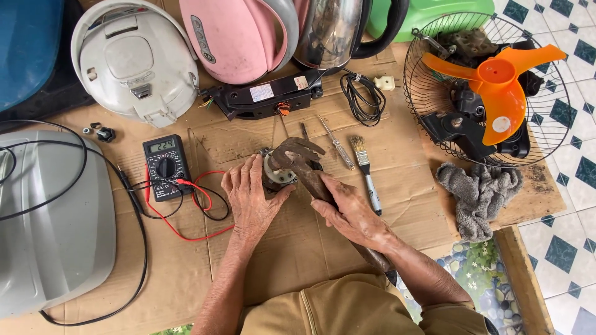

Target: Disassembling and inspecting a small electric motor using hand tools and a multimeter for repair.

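My left hand (pixel 251 198) is wrapped around a small electric motor (pixel 276 175) on the cardboard sheet (pixel 292 248), holding it at its left side. My right hand (pixel 351 214) grips the shaft of a rusty claw hammer (pixel 304 162). The hammer's head rests on top of the motor, and its wooden handle runs back under my right forearm. A thin screwdriver (pixel 337 151) and a small paintbrush (pixel 366 175) lie just right of the hammer head.
A black multimeter (pixel 165 167) with red and black leads sits to the left. A grey rag (pixel 481 192) and a fan cage with orange blades (pixel 490 87) are at right. A white cooker lid (pixel 133 59), pink kettle (pixel 239 37), steel kettle (pixel 335 31) and black housing (pixel 267 96) line the far side.
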